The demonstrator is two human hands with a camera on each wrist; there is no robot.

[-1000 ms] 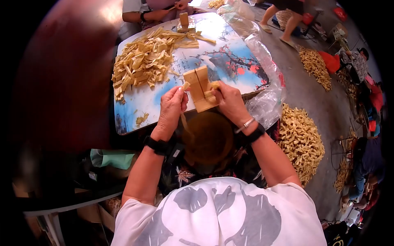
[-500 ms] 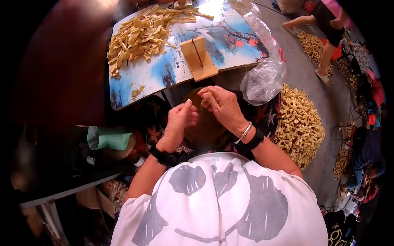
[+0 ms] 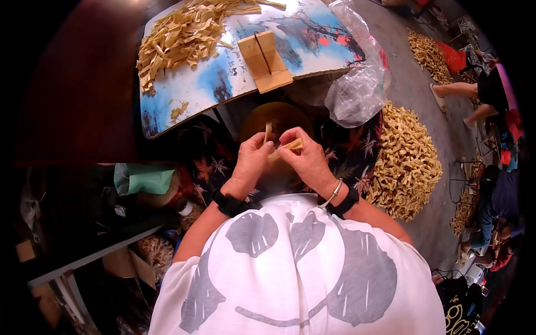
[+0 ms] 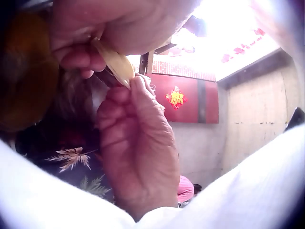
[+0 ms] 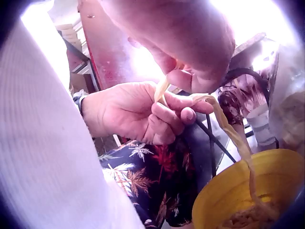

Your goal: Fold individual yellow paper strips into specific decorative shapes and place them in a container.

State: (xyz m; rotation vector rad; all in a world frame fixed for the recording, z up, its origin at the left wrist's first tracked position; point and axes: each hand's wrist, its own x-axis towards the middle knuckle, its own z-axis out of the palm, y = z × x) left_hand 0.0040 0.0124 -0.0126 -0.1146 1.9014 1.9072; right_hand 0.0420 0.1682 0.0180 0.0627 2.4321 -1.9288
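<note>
Both hands meet above a yellow bucket (image 5: 214,195), close in front of the shirt. My left hand (image 3: 251,162) pinches a long pale-yellow strip (image 5: 238,138), its end standing up past the thumb in the head view. My right hand (image 3: 308,161) pinches a folded part of the strip (image 3: 293,145) just beside the left fingertips. In the left wrist view, a flat piece of strip (image 4: 116,62) spans the two hands. From the left fingers a tail hangs down into the bucket in the right wrist view, over small pieces lying inside. The curled fingers partly hide the fold.
On the painted table (image 3: 195,95) lie a heap of strips (image 3: 187,39) and a slotted wooden stand (image 3: 265,61) at the near edge. Clear plastic sheeting (image 3: 357,95) hangs at its right corner. Knotted pieces (image 3: 405,162) are piled on the floor. A person's legs (image 3: 460,92) show at far right.
Both hands have come back from the wooden stand towards the body and now meet at the strip. The view has tipped down, and the walking person has moved to the right.
</note>
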